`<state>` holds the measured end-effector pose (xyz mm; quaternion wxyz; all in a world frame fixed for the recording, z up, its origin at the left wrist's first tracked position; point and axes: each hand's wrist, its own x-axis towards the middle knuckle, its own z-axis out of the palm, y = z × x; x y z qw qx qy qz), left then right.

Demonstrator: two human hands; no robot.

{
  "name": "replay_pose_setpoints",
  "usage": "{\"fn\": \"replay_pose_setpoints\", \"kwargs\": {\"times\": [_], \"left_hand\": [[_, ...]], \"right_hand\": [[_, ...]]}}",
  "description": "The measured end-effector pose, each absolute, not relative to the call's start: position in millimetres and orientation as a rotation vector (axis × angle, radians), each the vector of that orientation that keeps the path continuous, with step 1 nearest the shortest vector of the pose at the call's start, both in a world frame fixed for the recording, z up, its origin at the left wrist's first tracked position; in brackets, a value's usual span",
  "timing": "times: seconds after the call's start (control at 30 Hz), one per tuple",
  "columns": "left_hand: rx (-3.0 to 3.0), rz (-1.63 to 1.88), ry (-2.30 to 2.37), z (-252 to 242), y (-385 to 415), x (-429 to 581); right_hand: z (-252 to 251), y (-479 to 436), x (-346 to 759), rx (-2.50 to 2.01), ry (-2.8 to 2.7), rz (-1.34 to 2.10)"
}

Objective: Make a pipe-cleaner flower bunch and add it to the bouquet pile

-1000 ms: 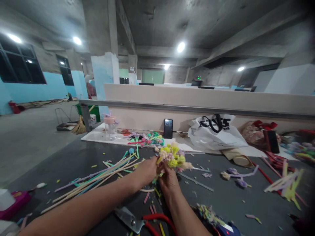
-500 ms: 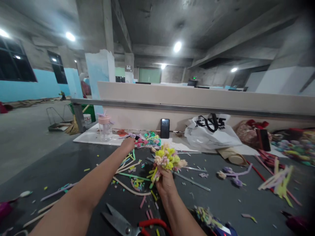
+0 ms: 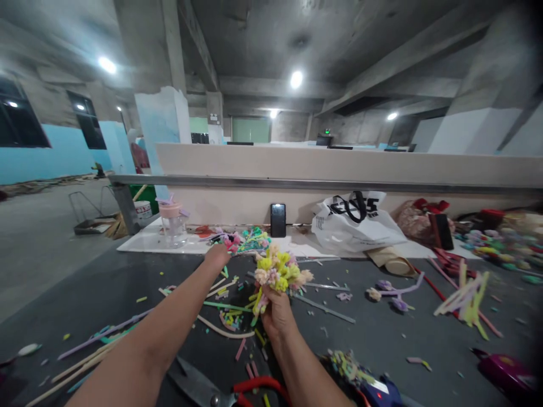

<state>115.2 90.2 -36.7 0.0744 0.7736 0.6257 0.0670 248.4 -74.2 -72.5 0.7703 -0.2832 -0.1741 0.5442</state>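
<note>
My right hand (image 3: 278,316) is closed around the stems of a bunch of fuzzy yellow, peach and pink pipe-cleaner flowers (image 3: 278,271), held upright over the table. Stretched out to the far side, my left hand (image 3: 217,259) has its fingers bent and partly hidden. A pink pipe-cleaner flower (image 3: 232,243) shows right at its fingertips and seems to be gripped. Behind it lies a pile of teal and mixed-colour flowers (image 3: 254,238). Red-handled shears (image 3: 203,390) lie near me, partly covered by my left forearm.
A clear cup with a pink lid (image 3: 173,226) stands at the back left. A phone (image 3: 278,220) leans against the partition (image 3: 237,198), left of a white bag (image 3: 356,223). Pipe-cleaner pieces (image 3: 464,299), a purple flower sprig (image 3: 396,294) and a blue glue-gun-like tool (image 3: 382,393) lie rightward.
The view has shifted slightly rightward. My left hand has drawn back a little from the far pile, and the pink flower has come with it. My right hand keeps its hold on the bunch.
</note>
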Motion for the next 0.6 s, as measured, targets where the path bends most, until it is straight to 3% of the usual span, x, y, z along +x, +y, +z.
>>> {"fn": "replay_pose_setpoints", "kwargs": {"times": [0.33,0.6], "left_hand": [[1.961,0.45,1.79,9,75,98],[2.227,0.61,1.395,10,-17,145]], "right_hand": [[-74,-75,252,-0.583,-0.356,1.215],[-68,-76,251,-0.505,-0.381,1.228]]}}
